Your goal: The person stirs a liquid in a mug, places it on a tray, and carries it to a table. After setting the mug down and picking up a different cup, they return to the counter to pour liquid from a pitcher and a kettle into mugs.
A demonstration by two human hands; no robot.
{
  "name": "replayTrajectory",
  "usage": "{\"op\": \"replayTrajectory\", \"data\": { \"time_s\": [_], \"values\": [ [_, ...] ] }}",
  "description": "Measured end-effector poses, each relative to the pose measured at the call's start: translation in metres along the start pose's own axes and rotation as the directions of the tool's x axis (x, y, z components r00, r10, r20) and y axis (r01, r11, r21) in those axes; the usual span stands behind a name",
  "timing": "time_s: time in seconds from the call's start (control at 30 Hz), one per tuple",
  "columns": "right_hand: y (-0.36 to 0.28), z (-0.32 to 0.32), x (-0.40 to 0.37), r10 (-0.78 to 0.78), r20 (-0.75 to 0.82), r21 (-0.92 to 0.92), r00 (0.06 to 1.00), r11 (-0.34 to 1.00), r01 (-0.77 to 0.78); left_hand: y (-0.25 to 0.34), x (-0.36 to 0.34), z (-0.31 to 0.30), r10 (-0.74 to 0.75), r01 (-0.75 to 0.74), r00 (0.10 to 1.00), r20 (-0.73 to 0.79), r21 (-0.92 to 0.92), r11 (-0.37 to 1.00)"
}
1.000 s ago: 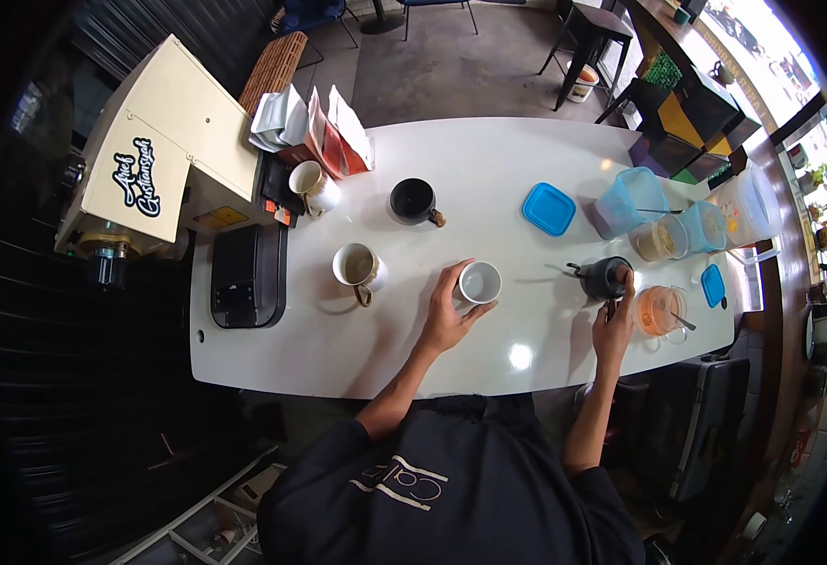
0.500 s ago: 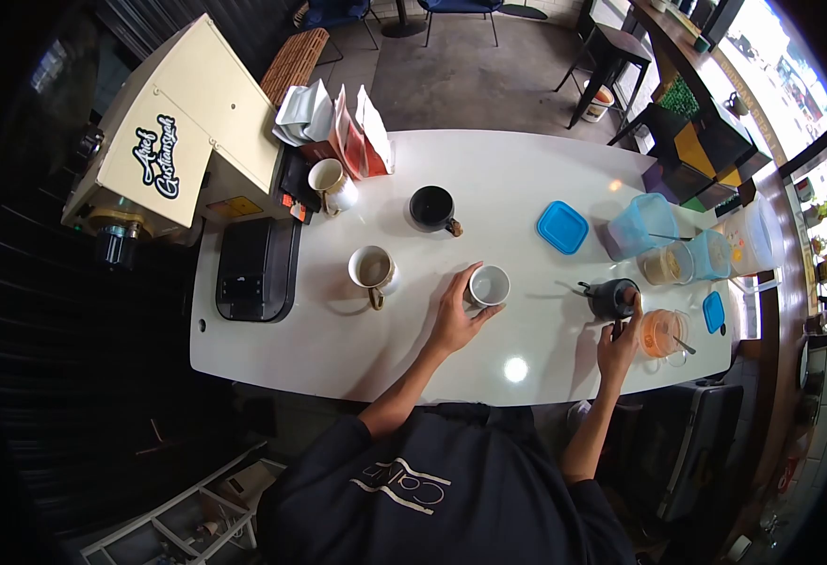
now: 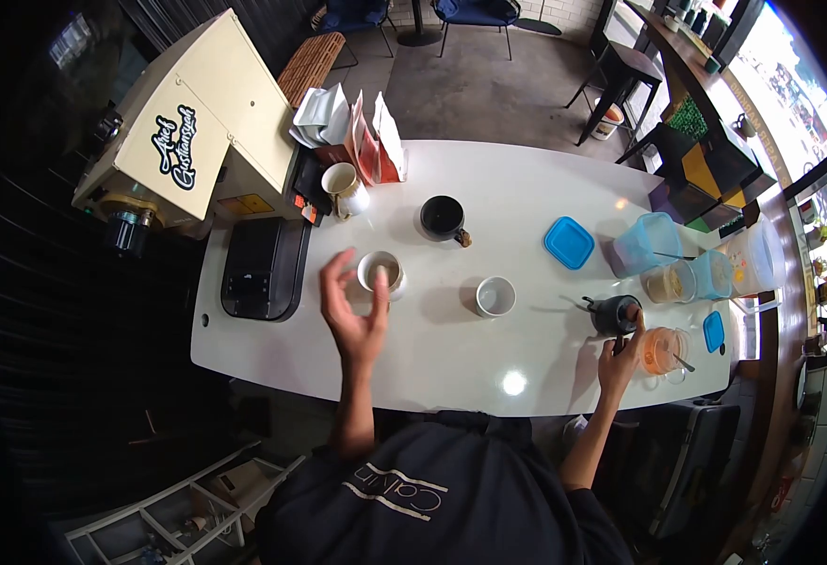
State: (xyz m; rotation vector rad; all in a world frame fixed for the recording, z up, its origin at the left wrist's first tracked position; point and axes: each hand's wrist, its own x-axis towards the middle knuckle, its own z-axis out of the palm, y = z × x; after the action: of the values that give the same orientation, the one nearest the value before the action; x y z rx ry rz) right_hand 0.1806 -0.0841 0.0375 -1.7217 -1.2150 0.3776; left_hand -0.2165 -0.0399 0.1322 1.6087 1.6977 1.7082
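Observation:
My left hand (image 3: 355, 315) is spread, its thumb and fingers apart around the near side of a white mug (image 3: 392, 270); whether it touches the mug is unclear. A small white cup (image 3: 495, 297) stands upright on the white table to its right. My right hand (image 3: 621, 360) has its fingers wrapped round the handle of a dark pot (image 3: 611, 314) with a thin spout pointing left. Close to the right hand is a glass jug of orange liquid (image 3: 658, 350) with a spoon in it. A black cup (image 3: 444, 218) stands farther back.
A cream machine (image 3: 197, 104) and a black scale (image 3: 261, 268) are at the left. Another mug (image 3: 346, 191) stands by upright bags (image 3: 376, 141). Plastic containers (image 3: 647, 243) and a blue lid (image 3: 569, 243) are on the right of the white table (image 3: 527, 179).
My left hand has let go of the small white cup and moved left to the white mug. My right hand stays at the dark pot. The view has shifted slightly.

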Motion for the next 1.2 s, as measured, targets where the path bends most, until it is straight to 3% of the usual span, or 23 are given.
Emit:
{"op": "replayTrajectory", "data": {
  "time_s": [0.07, 0.2, 0.33, 0.43, 0.5, 0.63, 0.8, 1.03, 1.2],
  "values": [
    [-0.011, 0.001, -0.001, 0.002, -0.013, 0.012, 1.000, 1.000, -0.002, -0.015, 0.008, -0.006, -0.023, 0.019, 0.999, 0.022, 0.170, 0.985],
    [-0.014, -0.001, -0.001, 0.030, -0.014, -0.004, 0.999, 1.000, -0.030, -0.042, -0.006, 0.001, -0.125, 0.088, 0.981, 0.149, 0.229, 0.969],
    [-0.016, 0.000, -0.002, -0.031, -0.043, -0.026, 0.999, 0.999, 0.030, -0.063, -0.016, 0.019, -0.160, 0.144, 0.976, 0.150, 0.111, 0.983],
    [-0.019, -0.002, -0.002, 0.055, -0.014, -0.022, 0.998, 0.998, -0.055, -0.070, -0.018, 0.027, -0.164, 0.153, 0.980, 0.111, 0.102, 0.983],
    [-0.017, -0.002, -0.002, -0.078, -0.038, -0.079, 0.996, 0.994, 0.075, -0.074, -0.018, 0.029, -0.134, 0.128, 0.988, 0.082, 0.079, 0.989],
    [-0.019, -0.001, -0.002, -0.014, -0.022, -0.029, 1.000, 0.999, 0.014, -0.078, -0.018, 0.032, -0.080, 0.078, 0.997, 0.018, 0.088, 0.993],
    [-0.012, 0.001, -0.002, -0.050, -0.018, -0.025, 0.999, 0.998, 0.050, -0.068, -0.022, 0.034, -0.027, 0.027, 1.000, -0.004, 0.082, 0.996],
    [-0.019, 0.000, -0.003, 0.010, -0.017, -0.022, 1.000, 1.000, -0.011, -0.063, -0.031, 0.034, 0.008, -0.006, 0.992, 0.128, -0.011, 1.000],
    [-0.014, -0.001, -0.002, -0.009, -0.012, -0.094, 1.000, 0.996, 0.008, -0.063, -0.033, 0.038, 0.011, -0.004, 0.994, 0.113, -0.065, 0.998]
  ]
}}
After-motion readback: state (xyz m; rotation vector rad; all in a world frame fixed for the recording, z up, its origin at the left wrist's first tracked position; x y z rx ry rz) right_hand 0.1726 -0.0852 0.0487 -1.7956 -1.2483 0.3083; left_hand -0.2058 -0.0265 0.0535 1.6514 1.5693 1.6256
